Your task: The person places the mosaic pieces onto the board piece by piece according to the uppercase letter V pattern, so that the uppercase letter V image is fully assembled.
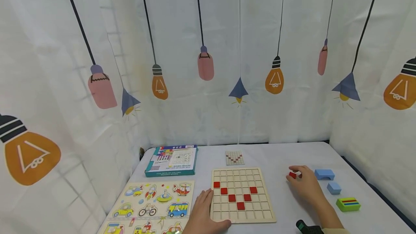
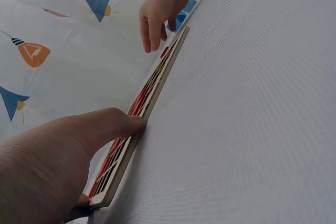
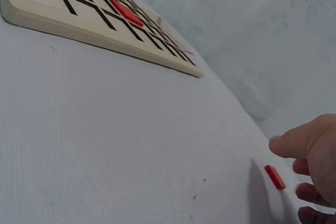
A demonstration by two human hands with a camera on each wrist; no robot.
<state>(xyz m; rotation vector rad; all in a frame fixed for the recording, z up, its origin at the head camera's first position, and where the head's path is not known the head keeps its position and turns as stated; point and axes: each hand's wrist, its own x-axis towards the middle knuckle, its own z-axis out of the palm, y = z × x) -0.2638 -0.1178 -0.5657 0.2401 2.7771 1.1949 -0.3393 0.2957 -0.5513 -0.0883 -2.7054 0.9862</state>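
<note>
A wooden grid board (image 1: 243, 216) lies in the middle of the table with red tiles (image 1: 232, 198) set in a V. My left hand (image 1: 202, 213) rests flat at its left edge, and the thumb (image 2: 113, 121) presses against the board's rim (image 2: 157, 90). My right hand (image 1: 303, 184) hovers to the right of the board over a loose red tile (image 1: 292, 175). In the right wrist view that tile (image 3: 274, 177) lies on the cloth between thumb (image 3: 286, 141) and loosely curled fingers (image 3: 310, 191); the thumb stays just clear of it.
A small pattern card (image 1: 234, 157) lies behind the board, with a blue box (image 1: 172, 160) to its left. A vehicle peg puzzle (image 1: 150, 208) sits at the front left. Right of my hand are a blue arch (image 1: 324, 174), a blue cube (image 1: 333, 187) and a green striped block (image 1: 348, 204).
</note>
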